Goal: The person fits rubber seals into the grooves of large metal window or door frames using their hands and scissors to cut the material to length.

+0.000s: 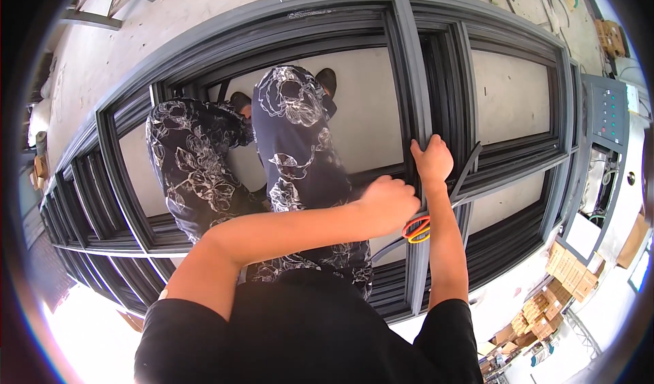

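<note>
Several dark grey metal window frames (417, 77) lie stacked around my legs. My right hand (434, 161) is closed over an upright bar of the top frame, thumb at its left edge and curled fingers at its right. Close by on the left, my left hand (390, 205) makes a fist beside the same bar; what it holds, if anything, is hidden. Scissors-like loops, red-orange and yellow handles (417, 230), rest on the bar between my forearms, their other end out of sight. A black rubber-like strip (466, 169) curves up right of my right hand.
A grey control panel (606, 115) with small buttons stands at the right. Cardboard boxes (572, 272) are piled at the lower right. Metal stands (102, 13) rise at the upper left. My legs in patterned trousers (293, 132) stand inside the frame opening on concrete floor (371, 98).
</note>
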The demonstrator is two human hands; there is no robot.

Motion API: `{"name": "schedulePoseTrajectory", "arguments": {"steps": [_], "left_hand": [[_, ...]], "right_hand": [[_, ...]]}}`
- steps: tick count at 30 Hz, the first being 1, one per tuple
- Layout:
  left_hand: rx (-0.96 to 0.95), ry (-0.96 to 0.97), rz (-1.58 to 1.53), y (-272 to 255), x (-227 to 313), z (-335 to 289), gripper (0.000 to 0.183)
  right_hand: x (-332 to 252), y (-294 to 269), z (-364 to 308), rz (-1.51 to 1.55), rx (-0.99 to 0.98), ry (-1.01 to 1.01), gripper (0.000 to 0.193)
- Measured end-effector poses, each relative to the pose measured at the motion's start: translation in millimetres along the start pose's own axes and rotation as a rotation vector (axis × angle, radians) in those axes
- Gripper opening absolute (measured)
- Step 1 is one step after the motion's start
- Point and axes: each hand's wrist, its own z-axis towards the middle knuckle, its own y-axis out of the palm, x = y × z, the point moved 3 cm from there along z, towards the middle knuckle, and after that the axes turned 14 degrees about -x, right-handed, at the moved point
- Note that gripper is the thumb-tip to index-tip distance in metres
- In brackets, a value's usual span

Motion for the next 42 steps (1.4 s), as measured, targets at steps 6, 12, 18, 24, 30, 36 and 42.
{"name": "schedulePoseTrajectory", "arguments": {"steps": [6, 12, 18, 24, 30, 36, 42], "left_hand": [[0.553, 0.042, -0.063, -54, -31, -130, 0.031], [0.896, -0.426, -0.138, -76, -77, -213, 0.028], [1.051, -0.476, -0.282, -75, -90, -223, 0.021], [0.969, -0.431, -0.358, -59, -92, -220, 0.021], [0.953, -0.45, -0.454, -41, -105, -226, 0.019], [0.889, -0.289, -0.436, -60, -93, -199, 0.017], [0.91, -0.256, -0.436, -62, -85, -206, 0.018]], "right_hand": [[18, 3, -33, 0.052, -0.178, 0.027, 0.046], [21, 10, -38, 0.045, -0.148, 0.102, 0.041], [37, 22, -46, 0.038, -0.127, 0.079, 0.048], [32, -4, -74, 0.037, -0.132, 0.031, 0.043], [72, -1, -186, 0.278, 0.072, 0.457, 0.046], [96, 65, -198, 0.42, 0.18, 0.492, 0.067], [85, 62, -180, 0.392, 0.267, 0.432, 0.028]]}}
